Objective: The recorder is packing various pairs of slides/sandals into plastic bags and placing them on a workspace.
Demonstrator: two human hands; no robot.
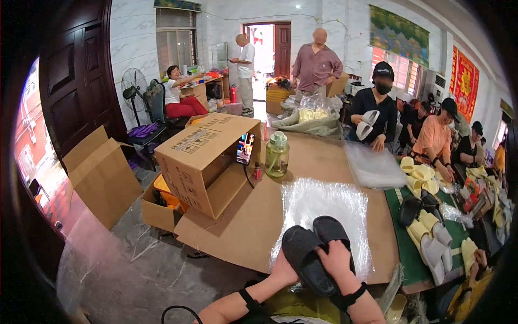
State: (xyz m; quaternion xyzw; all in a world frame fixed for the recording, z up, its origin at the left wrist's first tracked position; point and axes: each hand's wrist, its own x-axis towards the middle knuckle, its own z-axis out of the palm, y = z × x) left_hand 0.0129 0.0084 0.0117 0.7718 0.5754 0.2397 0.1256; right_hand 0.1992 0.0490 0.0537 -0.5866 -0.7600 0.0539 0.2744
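A pair of black slippers (308, 258) is held up over the near edge of the table. At the outer edge of the left slipper, my left hand (284, 269) grips, its fingers partly hidden behind the sole. My right hand (335, 260) is closed round the slippers from the right, with fingers at the inner side between the two. The other slipper (330, 228) sits slightly behind, overlapped by the first. Just beyond and under them lies a stack of clear plastic bags (326, 197) on the cardboard-covered table (237, 235).
An open cardboard box (189, 162) with a phone (244, 149) at its opening stands left, beside a greenish bottle (277, 157). More clear bags (376, 166) lie at far right. Yellow, white and black slippers (431, 254) crowd a green mat (402, 218). A co-worker opposite holds white slippers (367, 124).
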